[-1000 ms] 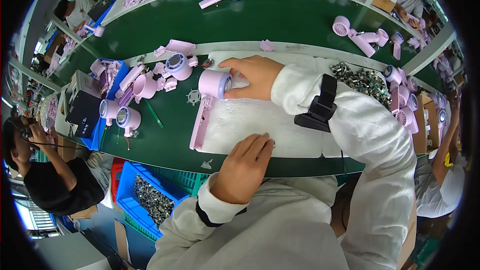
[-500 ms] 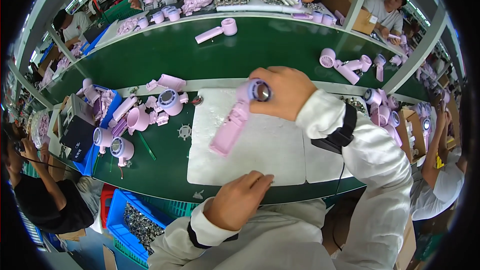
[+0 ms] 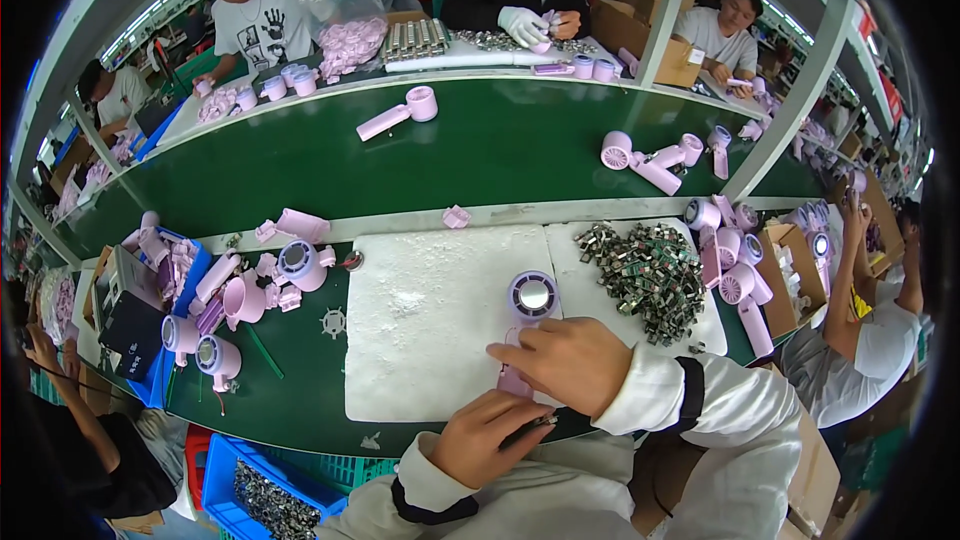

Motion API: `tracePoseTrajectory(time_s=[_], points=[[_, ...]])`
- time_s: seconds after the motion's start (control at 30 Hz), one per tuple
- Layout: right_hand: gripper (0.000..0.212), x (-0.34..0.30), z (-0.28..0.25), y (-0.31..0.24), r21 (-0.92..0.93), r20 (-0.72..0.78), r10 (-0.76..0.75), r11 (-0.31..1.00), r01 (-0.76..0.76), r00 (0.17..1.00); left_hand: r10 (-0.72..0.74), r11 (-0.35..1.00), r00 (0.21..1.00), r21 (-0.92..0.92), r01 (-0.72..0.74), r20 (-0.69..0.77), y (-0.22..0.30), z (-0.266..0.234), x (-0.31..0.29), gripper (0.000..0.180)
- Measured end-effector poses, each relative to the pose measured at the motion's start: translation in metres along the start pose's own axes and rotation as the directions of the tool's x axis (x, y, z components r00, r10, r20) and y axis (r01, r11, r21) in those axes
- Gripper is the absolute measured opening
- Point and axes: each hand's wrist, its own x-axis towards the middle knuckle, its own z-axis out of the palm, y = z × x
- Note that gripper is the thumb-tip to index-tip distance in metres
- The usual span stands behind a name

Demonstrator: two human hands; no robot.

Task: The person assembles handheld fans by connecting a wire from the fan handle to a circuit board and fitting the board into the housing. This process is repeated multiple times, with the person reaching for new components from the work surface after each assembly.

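Your right hand [image 3: 575, 365] grips fan [image 3: 532, 298] by handle, over white mat [image 3: 425, 360]; left hand [image 3: 487, 440] pinches small part [image 3: 546, 420] close by. Looks like fitting step; next move calls for steady handle, part lined up.

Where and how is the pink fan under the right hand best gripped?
Probably by its handle, from the person's right, where the right hand lies across it: the handle looks slimmer than the round head and runs from it toward the person.
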Motion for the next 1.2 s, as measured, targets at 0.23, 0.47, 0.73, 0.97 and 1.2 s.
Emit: tracePoseTrajectory(time_s=[0.23,0.47,0.73,0.97,1.2], points=[[0.017,-0.002,0.019,0.011,0.027,0.021,-0.16,0.987,0.159,0.987,-0.022,1.0,1.0,0.004,0.022,0.009,0.004,-0.002,-0.01,0.027],[0.02,-0.023,0.02,-0.007,0.19,-0.045,-0.016,0.982,0.024,0.999,-0.071,0.987,0.993,-0.138,0.083,0.09,0.009,-0.003,-0.024,0.031],[0.011,-0.026,0.039,-0.023,0.484,-0.274,0.39,0.846,-0.224,0.879,-0.286,0.939,0.957,-0.186,0.29,0.05,0.019,-0.017,-0.009,0.034],[0.014,-0.026,0.047,-0.031,0.57,-0.331,0.502,0.781,-0.254,0.799,-0.585,0.781,0.787,-0.396,0.483,-0.195,0.001,-0.025,-0.007,0.033],[0.013,-0.028,0.047,-0.03,0.668,-0.286,0.506,0.714,-0.21,0.814,-0.54,0.795,0.829,-0.413,0.445,-0.147,-0.004,-0.016,-0.004,0.03]])
